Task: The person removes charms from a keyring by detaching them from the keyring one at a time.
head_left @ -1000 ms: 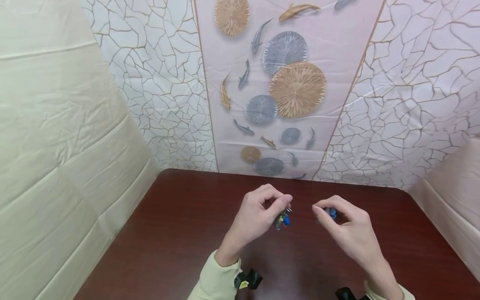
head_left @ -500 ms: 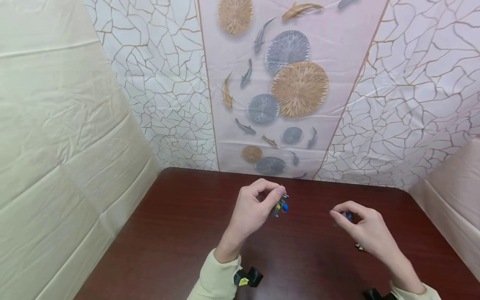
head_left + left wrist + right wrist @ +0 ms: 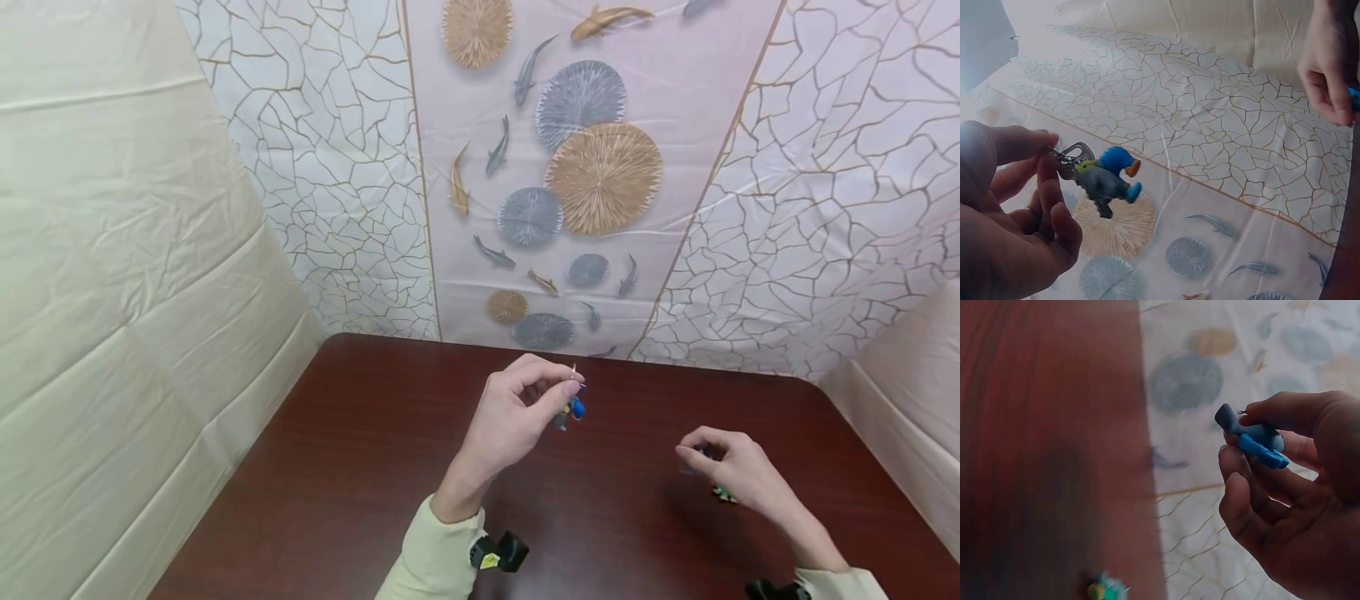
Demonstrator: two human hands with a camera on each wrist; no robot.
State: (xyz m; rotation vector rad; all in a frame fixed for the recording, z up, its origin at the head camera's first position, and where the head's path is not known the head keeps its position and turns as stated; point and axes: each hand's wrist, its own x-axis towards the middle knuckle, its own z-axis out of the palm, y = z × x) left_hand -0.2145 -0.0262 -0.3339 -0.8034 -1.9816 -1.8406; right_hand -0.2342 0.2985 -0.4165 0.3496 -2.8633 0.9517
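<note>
My left hand is raised over the table, thumb and forefinger pinching the metal clasp of a keychain. From the clasp hang small charms: a rounded blue piece with an orange tip and a grey figure with a blue end. To the right, lower over the table, my right hand pinches a small grey and blue figure between thumb and fingers. A tiny metal eyelet shows by that thumb. A small green and yellow figure lies on the table, partly behind my right hand.
The dark red-brown table ends at a patterned cloth hanging behind it. Plain cream cloth lines the left side. A black wrist camera sits at the left sleeve.
My right hand has moved right and lower, away from the left, still pinching its figure; the green and yellow figure has come into view beside it. My left hand has risen slightly with the keychain.
</note>
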